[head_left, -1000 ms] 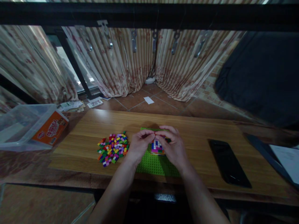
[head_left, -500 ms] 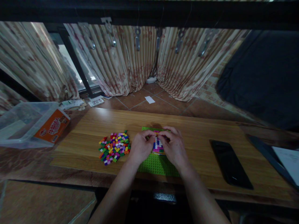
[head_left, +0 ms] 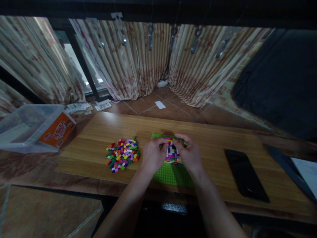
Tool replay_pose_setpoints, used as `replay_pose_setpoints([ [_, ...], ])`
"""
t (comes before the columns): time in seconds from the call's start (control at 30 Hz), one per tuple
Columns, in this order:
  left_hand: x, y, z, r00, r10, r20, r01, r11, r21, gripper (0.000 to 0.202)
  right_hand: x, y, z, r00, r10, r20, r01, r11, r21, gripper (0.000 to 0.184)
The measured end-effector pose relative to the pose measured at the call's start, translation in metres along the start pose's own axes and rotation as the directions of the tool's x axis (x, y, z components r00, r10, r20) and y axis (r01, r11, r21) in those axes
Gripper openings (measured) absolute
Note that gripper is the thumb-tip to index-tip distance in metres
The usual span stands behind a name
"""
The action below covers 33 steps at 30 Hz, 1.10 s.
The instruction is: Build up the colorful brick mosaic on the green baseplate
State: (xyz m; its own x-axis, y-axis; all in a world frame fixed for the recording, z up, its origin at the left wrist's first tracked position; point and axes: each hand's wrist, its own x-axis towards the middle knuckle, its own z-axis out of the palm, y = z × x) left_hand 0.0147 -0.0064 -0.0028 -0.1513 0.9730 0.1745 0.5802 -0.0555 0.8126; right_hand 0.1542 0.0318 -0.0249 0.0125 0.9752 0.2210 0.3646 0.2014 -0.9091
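A green studded baseplate (head_left: 170,175) lies on the table before me, with a low block of many-coloured toy bricks (head_left: 172,153) built on it. My left hand (head_left: 154,155) is at the block's left far side, thumb and forefinger closed together; whatever lies between the tips is too small to make out. Over the right far corner is my right hand (head_left: 190,153), its thumb and forefinger bent close together while another finger reaches out beyond them. Its grip is partly hidden. Left of the baseplate spreads a pile of loose small bricks (head_left: 123,154) in mixed colours.
A black phone (head_left: 246,175) lies on the wooden table (head_left: 210,138) to the right. Past it are a dark folder and papers (head_left: 305,172). At the left stands a clear plastic box (head_left: 32,129) with an orange label. Striped curtains hang beyond the table.
The view has shifted slightly. My hands have drawn a little apart at the tips, uncovering more of the brick block between them. The loose pile looks the same.
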Motion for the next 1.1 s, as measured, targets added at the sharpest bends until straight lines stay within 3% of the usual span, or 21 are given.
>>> replay_pose_setpoints([
  [0.7, -0.004, 0.007, 0.007, 0.996, 0.066, -0.066, -0.051, 0.978, 0.2, 0.02, 0.001, -0.007, 0.008, 0.997, 0.063, 0.034, -0.063, 0.998, -0.002, 0.031],
  [0.87, -0.004, 0.008, 0.006, 0.997, 0.059, -0.046, -0.05, 0.985, 0.167, 0.021, 0.0, -0.004, 0.007, 0.998, 0.05, 0.047, -0.048, 0.998, -0.037, 0.033],
  [0.97, 0.002, 0.0, -0.003, 0.999, 0.049, 0.006, -0.049, 0.996, 0.075, 0.02, -0.001, -0.002, 0.005, 0.999, 0.021, 0.034, -0.019, 0.999, -0.049, 0.032],
  [1.1, 0.016, -0.027, -0.037, 1.0, 0.019, -0.002, -0.019, 1.0, -0.006, 0.022, -0.002, -0.001, 0.0, 0.997, 0.073, 0.015, -0.073, 0.997, 0.003, 0.034],
])
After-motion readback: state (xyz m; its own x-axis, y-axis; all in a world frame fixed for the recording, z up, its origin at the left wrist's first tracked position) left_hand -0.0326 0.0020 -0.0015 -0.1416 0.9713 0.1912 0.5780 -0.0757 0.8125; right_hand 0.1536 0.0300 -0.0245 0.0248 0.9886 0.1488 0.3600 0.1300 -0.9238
